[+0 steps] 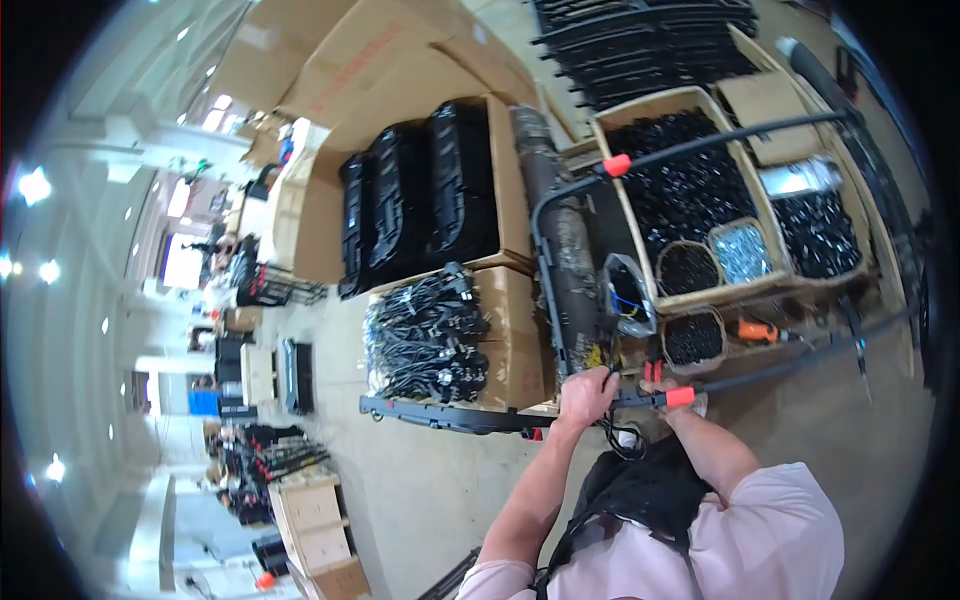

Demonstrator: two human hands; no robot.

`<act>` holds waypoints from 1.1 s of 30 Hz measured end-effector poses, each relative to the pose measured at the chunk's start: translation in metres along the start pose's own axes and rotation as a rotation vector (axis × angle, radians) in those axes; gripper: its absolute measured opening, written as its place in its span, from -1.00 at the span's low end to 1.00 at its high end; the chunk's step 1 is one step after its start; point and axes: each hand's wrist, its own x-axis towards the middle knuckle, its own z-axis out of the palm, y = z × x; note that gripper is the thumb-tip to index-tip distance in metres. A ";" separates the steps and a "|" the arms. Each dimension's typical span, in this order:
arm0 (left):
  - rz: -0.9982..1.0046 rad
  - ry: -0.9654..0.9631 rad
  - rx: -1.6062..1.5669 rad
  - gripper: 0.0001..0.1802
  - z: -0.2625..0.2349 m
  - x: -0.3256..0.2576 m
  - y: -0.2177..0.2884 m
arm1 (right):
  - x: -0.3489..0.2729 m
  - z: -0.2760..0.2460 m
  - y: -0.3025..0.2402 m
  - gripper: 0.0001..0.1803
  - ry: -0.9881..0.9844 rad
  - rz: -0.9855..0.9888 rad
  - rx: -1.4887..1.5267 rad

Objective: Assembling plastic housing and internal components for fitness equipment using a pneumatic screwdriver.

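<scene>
Black tubular frame, right in front of the person, bent in a broad U over the parts boxes; lower run reaches the hands. Left hand closed round the tube at the near corner. Right hand touching the tube beside a red band; fingers partly hidden, can't tell how firmly it's gripping. Handling, my guess: stiff, light for its length, awkward as the far end would swing; smooth finish may slip a bit. Best hold: both hands spread on straight tube, clear of the bands. Not fragile-looking, though the finish could scratch.

Just left, slim black bar, gently curved, along the cable carton's near edge. Cable carton: plain brown board, black cables bundled, floppy, tangled. Right of it, clear plastic bag, crinkled; orange tool; then a pale box of glossy black small parts, with shiny silver hardware in a small tray.

Beyond: grey roll, rough, scuffed; large carton with black molded shells, rounded, glossy. Farthest: stacked black bars, ribbed rows; smooth concrete floor off left.
</scene>
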 end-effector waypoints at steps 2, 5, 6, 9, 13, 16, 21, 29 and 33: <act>-0.049 0.043 -0.194 -0.70 -0.011 0.006 0.011 | 0.021 -0.002 -0.003 -0.72 0.133 -0.003 -0.148; 0.027 0.177 -0.256 -0.62 -0.047 0.031 0.018 | 0.045 -0.022 -0.006 -0.78 0.160 0.085 -0.051; 0.007 0.236 -0.193 -0.63 -0.072 0.034 0.006 | 0.038 -0.009 -0.005 -0.78 0.128 0.096 -0.070; -0.022 0.567 0.214 -0.61 -0.159 0.040 -0.043 | 0.014 -0.002 -0.012 -0.81 -0.053 0.002 -0.151; -0.201 0.721 0.331 -0.58 -0.251 0.093 -0.158 | 0.027 -0.098 -0.008 -0.77 -0.467 0.274 0.385; -0.540 0.807 0.450 -0.53 -0.314 0.078 -0.256 | -0.102 -0.085 -0.071 -0.79 0.057 0.142 -0.360; -0.658 0.772 0.619 -0.51 -0.339 0.126 -0.359 | -0.187 -0.163 -0.076 -0.72 0.490 0.004 -0.311; -0.616 0.679 0.471 -0.73 -0.360 0.170 -0.388 | -0.261 -0.121 -0.103 -0.70 0.655 0.021 -0.597; -0.520 0.942 0.405 -0.73 -0.384 0.170 -0.374 | -0.285 -0.038 -0.143 -0.67 0.393 0.087 -0.973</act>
